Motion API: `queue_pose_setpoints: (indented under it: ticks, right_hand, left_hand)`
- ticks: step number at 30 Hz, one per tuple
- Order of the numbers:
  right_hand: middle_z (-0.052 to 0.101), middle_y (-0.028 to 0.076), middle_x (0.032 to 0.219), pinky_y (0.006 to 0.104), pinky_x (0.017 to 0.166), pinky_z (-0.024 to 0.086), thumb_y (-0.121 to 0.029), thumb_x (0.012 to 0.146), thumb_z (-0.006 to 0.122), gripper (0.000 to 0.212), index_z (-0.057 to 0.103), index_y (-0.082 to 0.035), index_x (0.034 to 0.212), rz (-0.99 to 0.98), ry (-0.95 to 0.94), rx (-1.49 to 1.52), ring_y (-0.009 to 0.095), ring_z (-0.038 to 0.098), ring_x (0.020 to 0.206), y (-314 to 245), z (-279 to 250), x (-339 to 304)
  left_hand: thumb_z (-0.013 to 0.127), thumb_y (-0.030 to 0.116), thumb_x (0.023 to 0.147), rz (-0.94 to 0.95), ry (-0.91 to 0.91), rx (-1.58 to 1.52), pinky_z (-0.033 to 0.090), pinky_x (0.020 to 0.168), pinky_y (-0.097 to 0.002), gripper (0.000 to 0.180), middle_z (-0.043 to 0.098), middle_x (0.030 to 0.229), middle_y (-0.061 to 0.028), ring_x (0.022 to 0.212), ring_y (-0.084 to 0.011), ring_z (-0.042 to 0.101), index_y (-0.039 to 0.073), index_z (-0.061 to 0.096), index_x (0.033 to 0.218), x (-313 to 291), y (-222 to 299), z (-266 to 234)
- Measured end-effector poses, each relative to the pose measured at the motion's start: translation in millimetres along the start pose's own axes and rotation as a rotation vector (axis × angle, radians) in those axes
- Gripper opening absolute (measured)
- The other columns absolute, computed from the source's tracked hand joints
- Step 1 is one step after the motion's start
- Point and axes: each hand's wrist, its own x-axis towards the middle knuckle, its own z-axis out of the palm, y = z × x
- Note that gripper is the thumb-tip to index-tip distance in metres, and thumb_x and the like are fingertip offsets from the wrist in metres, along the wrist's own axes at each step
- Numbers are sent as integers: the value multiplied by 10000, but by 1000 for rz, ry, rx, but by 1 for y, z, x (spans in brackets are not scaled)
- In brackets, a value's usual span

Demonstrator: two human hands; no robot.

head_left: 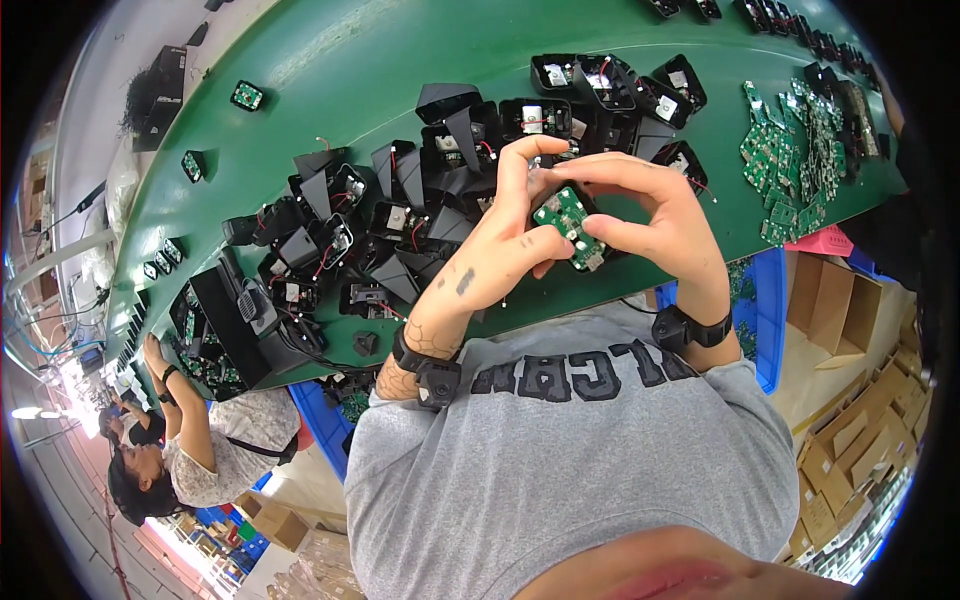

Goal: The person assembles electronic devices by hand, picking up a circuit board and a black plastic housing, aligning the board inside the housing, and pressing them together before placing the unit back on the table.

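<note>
A green circuit board (563, 211) is held up in front of my chest, over the near edge of the table. My left hand (513, 225) grips its left side, thumb on the board's face. From the right, my right hand (660, 205) closes on it, with the thumb pressing at its edge and the forefinger arched over the top. The fingertips of both hands come together above the board; whether they pinch a small part there I cannot tell. Just beyond my hands lie open black plastic housings (533, 118) with red wires and pale parts inside.
Many more black housings (398, 220) spread leftward over the green table (330, 90). Loose circuit boards (785, 150) are heaped at the right. A black box (222, 320) of boards stands at the left, near another person (240, 430). Blue bins (770, 320) and cardboard boxes (835, 305) sit below the table.
</note>
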Motion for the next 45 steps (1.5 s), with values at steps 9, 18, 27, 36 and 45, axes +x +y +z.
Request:
queue_pose_setpoints:
  ticks: [9,18,27,36,45]
  right_hand:
    - [575,142,1256,333,970,473,42,845,607,403,545,42,1243,-43,301,240,211,595,1104,12,18,3]
    - [622,120,1174,314,922,498,41,837,637,387,576,48,1219,45,267,377,181,609,1055,11,17,2]
    - [633,124,1143,333,935,477,23,804,666,355,634,22,1158,-124,365,-10,216,592,1081,6,13,5]
    - [695,59,883,545,1031,372,1,734,693,131,689,-43,858,-557,483,-411,318,558,1115,17,19,6]
    - [665,13,764,535,1071,303,-43,774,620,30,631,-53,800,-580,545,-358,230,569,913,18,23,9]
  left_hand:
    - [587,75,875,178,317,-35,444,558,-203,545,597,1039,-72,660,-77,522,56,418,1393,0,-21,15]
    - [562,27,903,159,305,111,529,616,-217,539,645,1004,-57,855,-75,610,126,444,1420,-3,-11,12]
    - [564,-19,863,171,312,-12,595,601,-261,496,639,1067,-118,868,-154,655,36,483,1349,7,-15,10]
    - [564,-33,847,185,337,-68,599,660,-279,468,612,1066,-151,830,-164,669,64,390,1271,9,-10,14]
    - [592,-27,822,18,159,-174,561,536,-256,485,617,1013,-131,757,-166,667,9,410,1269,7,-16,10]
